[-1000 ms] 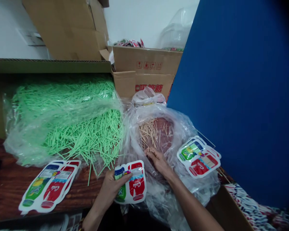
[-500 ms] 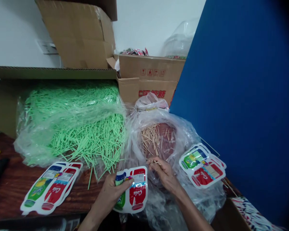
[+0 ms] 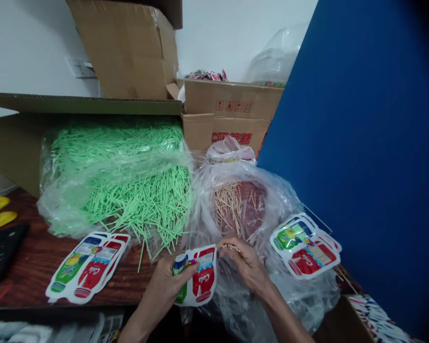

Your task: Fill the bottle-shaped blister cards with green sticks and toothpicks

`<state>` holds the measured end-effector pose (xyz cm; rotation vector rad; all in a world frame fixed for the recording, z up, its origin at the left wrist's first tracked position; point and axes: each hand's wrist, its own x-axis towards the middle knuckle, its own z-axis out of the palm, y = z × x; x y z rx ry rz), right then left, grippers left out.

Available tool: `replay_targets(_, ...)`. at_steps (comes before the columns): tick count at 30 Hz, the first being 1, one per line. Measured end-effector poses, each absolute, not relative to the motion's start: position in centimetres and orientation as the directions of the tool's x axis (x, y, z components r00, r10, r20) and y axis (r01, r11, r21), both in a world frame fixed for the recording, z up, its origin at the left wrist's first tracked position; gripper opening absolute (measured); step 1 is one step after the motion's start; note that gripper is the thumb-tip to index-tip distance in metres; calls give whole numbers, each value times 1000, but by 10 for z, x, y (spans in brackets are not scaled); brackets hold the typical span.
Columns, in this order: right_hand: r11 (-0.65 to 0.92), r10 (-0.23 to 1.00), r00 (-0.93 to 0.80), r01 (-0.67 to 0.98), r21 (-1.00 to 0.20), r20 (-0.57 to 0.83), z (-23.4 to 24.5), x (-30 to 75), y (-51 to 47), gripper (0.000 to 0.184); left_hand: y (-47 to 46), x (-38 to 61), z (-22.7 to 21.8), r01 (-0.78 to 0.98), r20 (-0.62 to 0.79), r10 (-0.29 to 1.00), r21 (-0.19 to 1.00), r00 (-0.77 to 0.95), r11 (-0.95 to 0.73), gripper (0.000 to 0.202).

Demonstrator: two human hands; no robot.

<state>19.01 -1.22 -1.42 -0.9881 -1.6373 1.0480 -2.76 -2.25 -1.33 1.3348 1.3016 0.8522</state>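
My left hand (image 3: 166, 286) grips a bottle-shaped printed pouch (image 3: 199, 276) with red and green halves, thumb across its front. Beside it, my right hand (image 3: 245, 264) pinches a small bundle of tan sticks (image 3: 229, 247) at the pouch's top edge. Just behind my right hand lies a clear plastic bag (image 3: 271, 190) with loose tan sticks (image 3: 232, 205) spread inside. Left of that, a heap of green sticks (image 3: 128, 190) spills from another clear bag.
A stack of the same pouches (image 3: 87, 274) lies on the wooden table (image 3: 32, 267) at the left, another stack (image 3: 305, 250) on the bag at the right. Cardboard boxes (image 3: 232, 112) stand behind. A blue panel (image 3: 361, 143) walls the right side.
My right hand lifted out of the tan-stick bag with a pinch of sticks and came to the top of the pouch. The view drifted left.
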Motion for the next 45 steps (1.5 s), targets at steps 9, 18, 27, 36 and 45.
replay_targets(9, 287, 930, -268, 96, -953, 253, -16, 183, -16, 18, -27, -31, -10, 79, -262, 946, 965, 192, 251, 24)
replay_targets(18, 305, 926, -271, 124, -944, 263, -10, 178, -21, 20, -29, -37, -13, 205, -165, 981, 969, 106, 141, 21)
replay_targets(27, 293, 932, -270, 166, -942, 242, -8, 179, -24, 24, -30, -41, -14, 268, -120, 983, 960, 136, 80, 17)
replay_targets(36, 261, 959, -156, 175, -949, 235, -7, 175, -16, 22, -29, -40, 1, 65, -311, 927, 950, 210, 304, 20)
replay_targets(45, 501, 833, -456, 378, -779, 315, 12, 152, -7, 19, -24, -37, -5, -8, -314, 907, 944, 279, 330, 27)
